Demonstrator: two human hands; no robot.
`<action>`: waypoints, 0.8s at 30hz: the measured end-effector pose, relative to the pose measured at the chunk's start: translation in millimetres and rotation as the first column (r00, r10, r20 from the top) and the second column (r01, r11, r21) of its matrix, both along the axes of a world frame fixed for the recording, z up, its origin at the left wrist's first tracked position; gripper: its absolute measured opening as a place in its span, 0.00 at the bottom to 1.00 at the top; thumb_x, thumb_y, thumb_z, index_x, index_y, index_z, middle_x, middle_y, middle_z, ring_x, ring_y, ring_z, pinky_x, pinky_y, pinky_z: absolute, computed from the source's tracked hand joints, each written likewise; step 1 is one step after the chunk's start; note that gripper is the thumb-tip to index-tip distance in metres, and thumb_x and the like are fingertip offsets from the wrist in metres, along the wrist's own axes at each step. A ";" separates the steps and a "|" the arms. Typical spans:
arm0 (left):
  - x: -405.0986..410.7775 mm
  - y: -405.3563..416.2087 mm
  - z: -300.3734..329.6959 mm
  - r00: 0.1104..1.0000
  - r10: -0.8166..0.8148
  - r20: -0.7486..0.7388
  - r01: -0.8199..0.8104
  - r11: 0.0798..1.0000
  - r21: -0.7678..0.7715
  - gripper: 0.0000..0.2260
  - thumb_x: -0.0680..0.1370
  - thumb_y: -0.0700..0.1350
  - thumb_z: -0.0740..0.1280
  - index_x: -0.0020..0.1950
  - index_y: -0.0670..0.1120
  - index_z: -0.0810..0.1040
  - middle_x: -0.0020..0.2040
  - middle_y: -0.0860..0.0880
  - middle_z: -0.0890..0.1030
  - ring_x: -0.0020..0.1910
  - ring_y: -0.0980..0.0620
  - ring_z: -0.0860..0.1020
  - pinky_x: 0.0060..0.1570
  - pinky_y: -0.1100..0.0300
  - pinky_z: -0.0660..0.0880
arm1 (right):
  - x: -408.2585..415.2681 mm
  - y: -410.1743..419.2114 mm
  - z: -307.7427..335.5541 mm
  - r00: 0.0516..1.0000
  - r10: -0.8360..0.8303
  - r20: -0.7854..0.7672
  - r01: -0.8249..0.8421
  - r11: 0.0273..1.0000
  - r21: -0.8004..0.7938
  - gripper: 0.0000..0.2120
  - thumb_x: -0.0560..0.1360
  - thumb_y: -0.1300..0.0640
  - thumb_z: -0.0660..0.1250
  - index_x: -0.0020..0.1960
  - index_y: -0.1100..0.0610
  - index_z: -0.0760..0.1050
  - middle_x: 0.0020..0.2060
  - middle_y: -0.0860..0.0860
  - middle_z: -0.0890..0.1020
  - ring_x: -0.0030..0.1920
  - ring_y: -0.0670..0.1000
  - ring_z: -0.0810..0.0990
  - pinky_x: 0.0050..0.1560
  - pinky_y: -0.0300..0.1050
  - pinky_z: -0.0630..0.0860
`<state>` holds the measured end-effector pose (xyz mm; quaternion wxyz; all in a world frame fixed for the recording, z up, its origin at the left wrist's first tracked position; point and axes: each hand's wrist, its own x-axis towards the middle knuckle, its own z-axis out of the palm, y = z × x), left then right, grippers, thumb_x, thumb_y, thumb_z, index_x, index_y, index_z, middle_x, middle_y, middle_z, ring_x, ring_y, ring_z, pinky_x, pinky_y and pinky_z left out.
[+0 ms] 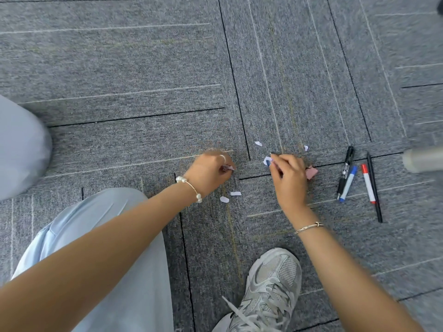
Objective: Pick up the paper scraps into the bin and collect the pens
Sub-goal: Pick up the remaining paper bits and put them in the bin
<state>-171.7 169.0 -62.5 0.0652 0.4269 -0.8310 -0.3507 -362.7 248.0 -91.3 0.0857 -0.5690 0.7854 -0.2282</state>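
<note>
While a wide stretch of grey carpet tile floor (143, 68) lies open on the far side, a person crouches with both hands low over scattered paper scraps. The left hand (211, 172), ringed and wearing a pearl bracelet (191, 188), pinches a small pinkish scrap (229, 167) at its fingertips. The right hand (288, 174) grips a white scrap (267, 161) between thumb and fingers, and a pink scrap (311, 173) lies touching its right edge. Two white scraps (230, 197) rest on the carpet between the wrists, just near of the left hand; two more (258, 143) lie just beyond the right hand. To the right, apart from the hand, four pens lie side by side: a black pen (346, 168), a blue marker (348, 184), a red marker (368, 183) and a thin black pencil (374, 188). A grey sneaker (271, 291) and pale blue trouser legs (107, 236) hem in the near edge; a blurred grey object (423, 159) sits at the right margin.
</note>
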 end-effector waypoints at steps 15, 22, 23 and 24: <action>-1.9 22.7 -10.9 0.948 -0.303 0.098 0.309 0.949 -0.059 0.18 0.76 0.52 0.63 0.63 0.46 0.73 0.61 0.50 0.72 0.63 0.52 0.66 0.63 0.60 0.64 | -2.0 -12.3 0.3 0.998 0.009 0.058 -0.010 1.000 0.029 0.12 0.73 0.59 0.66 0.54 0.62 0.77 0.45 0.56 0.77 0.47 0.55 0.74 0.47 0.46 0.75; -2.3 28.9 -18.4 0.947 -0.319 -0.031 0.307 0.931 -0.200 0.06 0.70 0.38 0.71 0.45 0.39 0.81 0.43 0.44 0.80 0.43 0.45 0.76 0.43 0.55 0.78 | 1.0 -12.6 -0.4 0.999 0.044 0.008 -0.044 0.999 -0.007 0.06 0.73 0.63 0.66 0.49 0.62 0.78 0.43 0.56 0.79 0.45 0.53 0.75 0.44 0.38 0.67; -2.1 29.3 -19.1 0.946 -0.322 -0.039 0.307 0.929 -0.207 0.05 0.69 0.36 0.72 0.44 0.39 0.81 0.41 0.44 0.80 0.40 0.45 0.76 0.40 0.56 0.77 | 1.8 -13.0 0.0 0.999 0.027 0.026 -0.027 1.000 -0.004 0.06 0.73 0.63 0.65 0.49 0.62 0.77 0.43 0.56 0.79 0.46 0.53 0.75 0.45 0.38 0.67; -2.7 29.3 -20.3 0.945 -0.325 -0.037 0.310 0.926 -0.215 0.05 0.69 0.36 0.72 0.44 0.38 0.81 0.41 0.44 0.80 0.40 0.45 0.77 0.39 0.56 0.77 | 2.2 -13.2 0.5 0.999 0.004 0.051 -0.004 1.000 -0.003 0.07 0.74 0.63 0.65 0.50 0.62 0.77 0.44 0.55 0.79 0.46 0.53 0.75 0.45 0.37 0.67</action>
